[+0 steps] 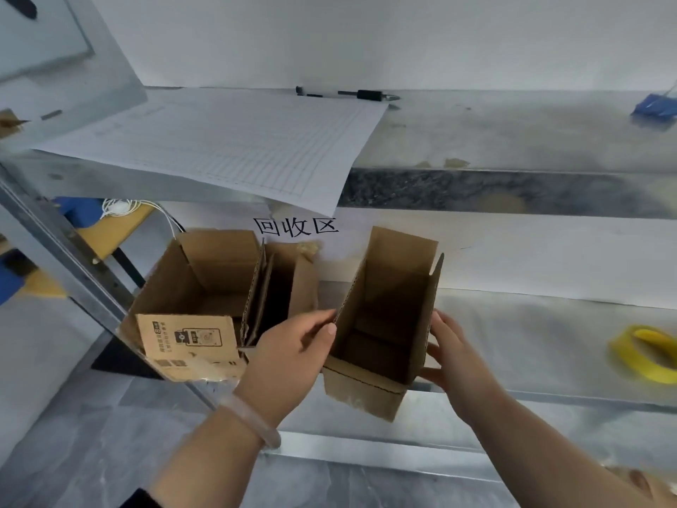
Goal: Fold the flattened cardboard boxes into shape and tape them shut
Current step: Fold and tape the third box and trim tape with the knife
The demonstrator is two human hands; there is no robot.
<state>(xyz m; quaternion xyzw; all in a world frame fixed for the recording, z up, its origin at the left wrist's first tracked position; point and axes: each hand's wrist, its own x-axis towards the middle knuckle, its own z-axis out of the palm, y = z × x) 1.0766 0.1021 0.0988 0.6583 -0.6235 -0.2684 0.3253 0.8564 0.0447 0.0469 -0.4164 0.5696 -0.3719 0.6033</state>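
Note:
A small brown cardboard box [384, 324], folded into shape with its top flaps up and open, stands at the front of a metal shelf [549, 361]. My left hand [289, 357] grips its left wall, thumb over the top edge. My right hand [450, 357] presses flat against its right wall with straight fingers. A roll of yellow tape [644, 355] lies on the shelf to the right, apart from both hands.
Two more open cardboard boxes [205, 295] stand just left of the held box, one printed. A white sign with black characters [296, 226] is on the back wall. Above, an upper shelf carries a printed sheet [234, 141], a pen [348, 94] and a blue object [655, 108].

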